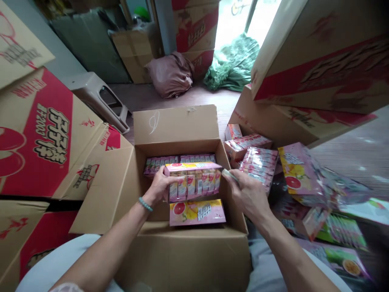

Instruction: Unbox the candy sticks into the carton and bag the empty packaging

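Beneath the fingers stands the open carton [185, 259], and the step in hand looks like cutting work done over it. Printed cartons [33, 129] crowd in left of the fingers; a tilted carton [322, 61] looms beyond them to the right. A heap of loose packs [258, 164] lies just right of the right fingers, hemming in that elbow's side. Inside, rows of packs [197, 159] sit beyond the fingers. The fruit-printed pack [194, 184] is between the hands, its left end grasped by the left hand [159, 186]; a similar pack [197, 213] lies below, nearer the body. The right hand [247, 190] clenches a small tool [228, 175], perhaps a cutter, its dark tip at the fruit-printed pack's upper right corner; I cannot tell whether they touch. The next move seems to call for a steady left grip and a stroke clear of the right carton wall.
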Available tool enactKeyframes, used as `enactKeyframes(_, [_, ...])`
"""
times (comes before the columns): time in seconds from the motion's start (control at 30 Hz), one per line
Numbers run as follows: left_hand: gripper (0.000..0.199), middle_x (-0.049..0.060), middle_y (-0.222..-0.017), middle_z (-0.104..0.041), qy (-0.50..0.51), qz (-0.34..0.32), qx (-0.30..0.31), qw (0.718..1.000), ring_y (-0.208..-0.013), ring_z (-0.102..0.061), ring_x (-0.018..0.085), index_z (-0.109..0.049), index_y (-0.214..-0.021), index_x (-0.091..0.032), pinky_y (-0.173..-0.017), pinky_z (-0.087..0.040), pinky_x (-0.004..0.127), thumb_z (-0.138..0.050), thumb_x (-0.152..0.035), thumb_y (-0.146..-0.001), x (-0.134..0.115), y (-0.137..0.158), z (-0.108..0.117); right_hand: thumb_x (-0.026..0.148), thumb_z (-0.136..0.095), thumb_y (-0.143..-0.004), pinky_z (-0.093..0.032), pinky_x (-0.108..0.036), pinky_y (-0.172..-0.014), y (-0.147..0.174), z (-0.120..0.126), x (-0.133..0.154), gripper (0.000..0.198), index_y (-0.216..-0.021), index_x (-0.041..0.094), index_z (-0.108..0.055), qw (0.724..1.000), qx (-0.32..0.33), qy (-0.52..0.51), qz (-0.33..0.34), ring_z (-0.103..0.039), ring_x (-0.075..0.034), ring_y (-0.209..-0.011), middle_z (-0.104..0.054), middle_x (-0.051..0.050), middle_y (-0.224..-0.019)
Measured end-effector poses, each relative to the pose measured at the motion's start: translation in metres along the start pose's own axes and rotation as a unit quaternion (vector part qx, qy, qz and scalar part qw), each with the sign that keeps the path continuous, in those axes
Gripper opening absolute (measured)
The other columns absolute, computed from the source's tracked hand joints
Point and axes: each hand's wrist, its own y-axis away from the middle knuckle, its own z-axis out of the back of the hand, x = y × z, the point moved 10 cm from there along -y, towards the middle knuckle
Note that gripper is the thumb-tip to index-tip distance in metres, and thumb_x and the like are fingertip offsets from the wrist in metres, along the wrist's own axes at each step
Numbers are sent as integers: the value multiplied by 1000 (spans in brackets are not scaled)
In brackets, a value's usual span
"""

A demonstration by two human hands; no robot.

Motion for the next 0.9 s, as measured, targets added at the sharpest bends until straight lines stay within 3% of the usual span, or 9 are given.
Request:
enactKeyframes(0.1, [70,9,-121,-67,55,-45,66,995,-109,-65,27,-51,-118,-21,-90,-56,41,-88,-25,-60,-24,51,0,43,-50,-94,-40,-25,-64,5,26,-11,30,-89,19,-68,994,-60,-80,-41,-62,-15,-68,-71,-2,-78])
enactKeyframes(0.2, [82,10,-126,-64,-35,-71,96,992,-116,-60,29,-48,-123,-21,-98,-51,42,-91,-26,-53,1,86,4,46,-51,-94,-42,-24,-66,19,39,-12,32,-93,20,-69,987,-84,-130,-42,-63,-14,-70,-71,-2,-80])
enactKeyframes(0.27, [87,9,-121,-65,-126,-92,120,981,-113,-61,29,-49,-120,-20,-99,-49,42,-93,-26,-46,27,99,3,46,-50,-94,-43,-24,-68,31,38,1,32,-91,20,-68,989,-73,-128,1,-63,-14,-71,-71,-2,-82])
enactKeyframes(0.37, [90,6,-115,-67,-174,-108,149,967,-106,-64,26,-46,-121,-22,-97,-50,40,-92,-27,-44,55,105,1,41,-46,-98,-40,-23,-68,53,18,41,32,-88,19,-67,992,-4,-63,108,-62,-13,-73,-69,-4,-82])
enactKeyframes(0.5, [87,6,-115,-65,-213,-134,150,956,-105,-63,26,-44,-120,-21,-92,-50,37,-90,-29,-47,61,102,4,30,-41,-100,-31,-26,-63,79,-20,94,32,-83,19,-67,966,118,99,208,-57,-13,-69,-64,-3,-75])
enactKeyframes(0.73, [90,9,-115,-62,-247,-156,132,947,-106,-61,30,-42,-125,-19,-91,-48,38,-89,-31,-48,66,97,8,26,-43,-99,-31,-29,-67,87,-73,135,27,-91,20,-68,906,282,218,227,-60,-15,-79,-67,-5,-86])
enactKeyframes(0.9, [83,6,-110,-62,-265,-165,116,943,-99,-62,29,-47,-120,-20,-84,-47,34,-88,-40,-50,63,102,9,18,-44,-96,-36,-29,-73,92,-107,155,22,-98,19,-66,875,331,234,265,-61,-17,-86,-68,-7,-95])
